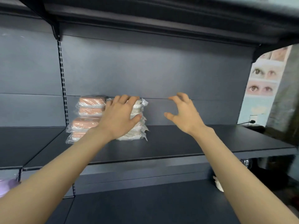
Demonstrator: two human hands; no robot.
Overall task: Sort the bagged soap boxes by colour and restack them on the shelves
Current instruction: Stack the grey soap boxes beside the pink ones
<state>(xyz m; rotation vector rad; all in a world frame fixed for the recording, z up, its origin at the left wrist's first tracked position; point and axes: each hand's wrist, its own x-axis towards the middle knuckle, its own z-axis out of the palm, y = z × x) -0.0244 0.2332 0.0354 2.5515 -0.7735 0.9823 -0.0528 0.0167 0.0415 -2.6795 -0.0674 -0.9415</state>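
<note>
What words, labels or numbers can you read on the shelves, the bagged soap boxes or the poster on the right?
No text is readable.
Pink soap boxes: no print shows.
White soap boxes: none shows; left hand covers part.
Poster: eye pictures only; any print too blurred.

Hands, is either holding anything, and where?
The left hand grips the white stack at its top boxes, thumb on the front; the right hand holds nothing.

Head view, body only. Your left hand [119,118] and right hand [184,113] are bare. Your left forearm [56,172] and right forearm [239,172] are bare too, from wrist to picture edge, slim at the wrist and broadening toward the lower corners (wide-angle stretch, most likely). Knuckles show plainly; nails are too blurred to describe.
</note>
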